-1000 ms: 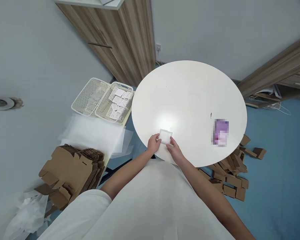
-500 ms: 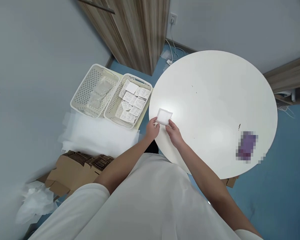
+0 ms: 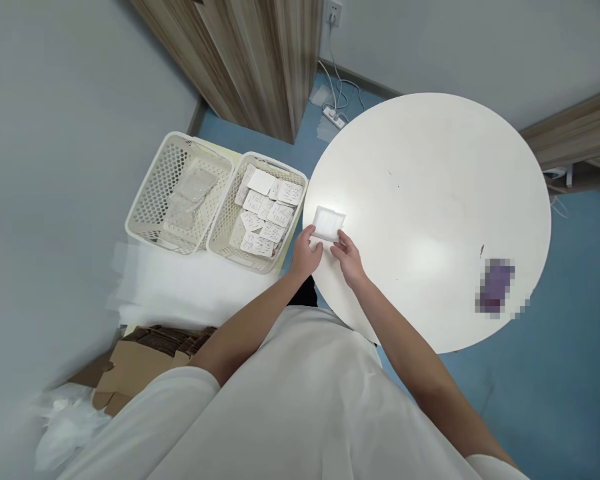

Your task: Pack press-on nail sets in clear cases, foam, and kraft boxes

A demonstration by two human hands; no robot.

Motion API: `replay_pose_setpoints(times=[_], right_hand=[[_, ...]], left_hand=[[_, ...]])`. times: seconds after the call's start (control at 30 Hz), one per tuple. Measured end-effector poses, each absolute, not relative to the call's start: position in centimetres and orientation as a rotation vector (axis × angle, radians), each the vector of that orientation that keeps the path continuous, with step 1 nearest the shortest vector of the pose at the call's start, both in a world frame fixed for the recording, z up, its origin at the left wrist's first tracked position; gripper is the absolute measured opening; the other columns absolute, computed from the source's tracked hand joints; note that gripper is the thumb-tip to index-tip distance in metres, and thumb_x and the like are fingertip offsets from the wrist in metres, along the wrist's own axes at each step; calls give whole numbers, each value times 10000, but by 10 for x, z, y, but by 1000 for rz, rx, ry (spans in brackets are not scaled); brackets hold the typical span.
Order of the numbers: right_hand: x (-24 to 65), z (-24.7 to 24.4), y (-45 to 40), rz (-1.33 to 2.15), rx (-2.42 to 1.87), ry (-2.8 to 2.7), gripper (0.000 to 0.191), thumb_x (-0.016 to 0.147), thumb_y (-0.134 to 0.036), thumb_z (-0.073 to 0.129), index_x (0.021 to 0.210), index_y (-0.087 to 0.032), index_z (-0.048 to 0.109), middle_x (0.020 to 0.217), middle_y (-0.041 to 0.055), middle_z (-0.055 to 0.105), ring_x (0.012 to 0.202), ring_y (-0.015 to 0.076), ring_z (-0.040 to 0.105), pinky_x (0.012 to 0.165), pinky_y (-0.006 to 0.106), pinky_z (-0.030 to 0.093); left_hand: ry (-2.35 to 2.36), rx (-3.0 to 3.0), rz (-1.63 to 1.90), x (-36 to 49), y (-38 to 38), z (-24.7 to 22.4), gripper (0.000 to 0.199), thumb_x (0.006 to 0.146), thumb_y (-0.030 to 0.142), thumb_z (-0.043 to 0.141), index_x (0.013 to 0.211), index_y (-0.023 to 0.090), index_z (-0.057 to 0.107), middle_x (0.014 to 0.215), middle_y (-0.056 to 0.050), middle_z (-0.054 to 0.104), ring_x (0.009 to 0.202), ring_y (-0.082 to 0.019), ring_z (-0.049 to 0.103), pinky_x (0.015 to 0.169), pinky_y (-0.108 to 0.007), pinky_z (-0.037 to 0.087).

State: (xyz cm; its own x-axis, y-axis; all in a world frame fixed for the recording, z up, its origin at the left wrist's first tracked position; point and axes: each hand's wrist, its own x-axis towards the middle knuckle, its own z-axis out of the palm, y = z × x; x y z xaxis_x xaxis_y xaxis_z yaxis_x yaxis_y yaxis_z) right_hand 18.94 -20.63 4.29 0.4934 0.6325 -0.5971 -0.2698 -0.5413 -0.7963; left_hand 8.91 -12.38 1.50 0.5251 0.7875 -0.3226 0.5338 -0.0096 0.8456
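Observation:
A small, flat, square white packet (image 3: pixel 329 223), slightly see-through with a paler border, is at the near left edge of the round white table (image 3: pixel 430 167). My left hand (image 3: pixel 307 255) grips its near left corner with the fingertips, the thumb bent below the near edge. At the near right corner, my right hand (image 3: pixel 349 258) has its fingertips on the packet, its thumb also close to the near edge. Whether the packet rests on the tabletop or is slightly raised, I cannot tell.
Left of the table stand two white baskets: one basket (image 3: pixel 260 267) with printed white cards, another basket (image 3: pixel 145 233) with clear plastic packs. White sheets (image 3: pixel 180 283) lie before them, near a cardboard box (image 3: pixel 133 370). A blurred purple object (image 3: pixel 496 285) lies on the table's right.
The packet and both hands have shifted slightly away from me across the table. Both thumbs now sit farther from the packet's near edge. The camera view has shifted a little.

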Motion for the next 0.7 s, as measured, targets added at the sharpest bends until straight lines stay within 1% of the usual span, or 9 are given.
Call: replay_pose_setpoints(times=[0.1,0.2,0.3,0.43,0.53,0.6,0.7], right_hand=[[191,43,-208,1203,-1838,-324,639,729,-380,519,1323,-292,300,1375,28,328,1185,208,389,933,377,412],[192,42,-212,1202,-1866,-335,661,736,-405,506,1338,-317,250,1390,21,293,1190,210,375,912,369,430],[191,42,-220,1208,-1865,-308,677,730,-415,513,1339,-323,231,1412,14,254,1187,210,376,889,354,447],[187,43,-239,1256,-1860,-311,668,729,-419,509,1332,-306,245,1416,29,253,1167,203,399,872,333,456],[184,48,-258,1306,-1876,-326,657,729,-409,501,1329,-294,260,1404,49,282,1122,201,445,855,330,458],[184,55,-272,1339,-1864,-306,637,718,-391,518,1310,-289,306,1381,57,323,1082,198,480,836,319,457],[184,68,-294,1363,-1813,-266,587,695,-368,556,1253,-288,393,1335,56,385,1031,191,516,804,298,453]], left_hand=[[1130,1655,323,89,-125,18,503,782,209,490,1263,234,344,1377,-82,301,1240,-212,344,944,-365,395],[1148,1630,348,88,-127,20,549,772,213,503,1280,251,297,1402,-87,237,1255,-216,316,941,-373,389],[1173,1625,340,84,-132,21,556,770,213,503,1279,251,283,1403,-90,225,1251,-208,318,945,-369,385],[1202,1616,336,75,-145,23,541,765,221,510,1268,220,308,1389,-97,243,1255,-201,308,947,-343,389],[1219,1611,328,65,-162,27,505,774,250,507,1252,210,348,1372,-100,272,1254,-216,309,941,-354,391],[1232,1614,319,58,-175,31,471,773,261,514,1224,211,389,1348,-99,314,1232,-224,343,937,-367,390],[1253,1609,328,48,-198,38,400,770,257,516,1162,204,456,1281,-96,400,1169,-219,418,903,-357,412]])
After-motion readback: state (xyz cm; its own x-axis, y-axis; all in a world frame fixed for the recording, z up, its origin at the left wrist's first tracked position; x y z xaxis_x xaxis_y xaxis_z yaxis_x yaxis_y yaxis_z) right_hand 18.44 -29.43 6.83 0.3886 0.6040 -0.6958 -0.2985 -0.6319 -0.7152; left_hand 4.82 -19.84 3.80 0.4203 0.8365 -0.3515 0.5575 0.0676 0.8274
